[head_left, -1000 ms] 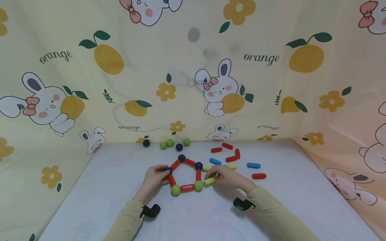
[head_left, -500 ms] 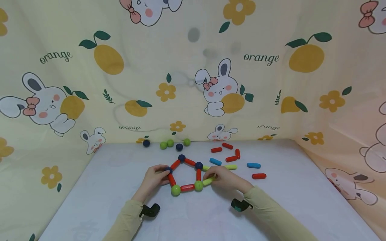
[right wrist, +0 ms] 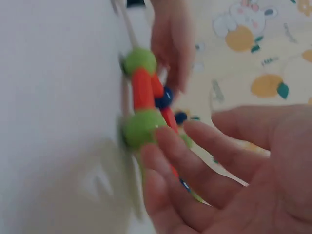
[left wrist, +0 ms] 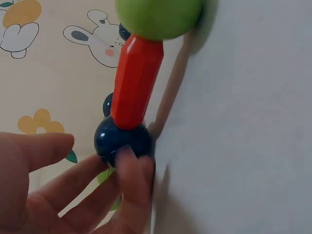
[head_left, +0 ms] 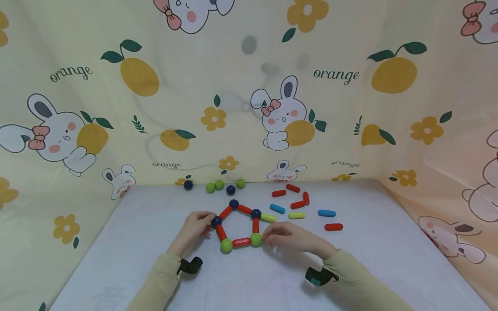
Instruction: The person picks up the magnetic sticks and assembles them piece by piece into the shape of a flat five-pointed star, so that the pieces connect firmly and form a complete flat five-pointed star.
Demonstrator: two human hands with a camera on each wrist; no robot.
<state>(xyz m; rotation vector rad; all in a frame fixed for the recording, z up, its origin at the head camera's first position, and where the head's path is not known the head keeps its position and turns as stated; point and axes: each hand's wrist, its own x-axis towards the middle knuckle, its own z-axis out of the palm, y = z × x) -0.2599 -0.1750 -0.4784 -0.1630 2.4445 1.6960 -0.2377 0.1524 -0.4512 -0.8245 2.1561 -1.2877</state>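
Observation:
On the white table lies a five-sided ring of red rods (head_left: 242, 242), joined by navy balls (head_left: 234, 204) and green balls (head_left: 226, 245). A yellow-green rod (head_left: 269, 218) sticks out from the right navy ball (head_left: 256, 214). My left hand (head_left: 194, 229) is beside the left navy ball (left wrist: 122, 140), fingertips at it and thumb apart. Next to the near-right green ball (right wrist: 145, 128), my right hand (head_left: 297, 239) has loosely bent fingers and grips nothing. The second yellow-green rod, held earlier, is mostly hidden by this hand.
Loose green balls (head_left: 210, 187) and navy balls (head_left: 188, 185) lie along the back edge. To the right are several red rods (head_left: 333, 226), two blue rods (head_left: 327, 213) and a yellow-green rod (head_left: 297, 215). A patterned cloth (head_left: 249, 129) hangs behind and at the sides.
The right hand brought a yellow-green rod to the near-right green ball, then loosened its fingers and shifted slightly right. The left hand eased its hold on the navy ball and drew back slightly.

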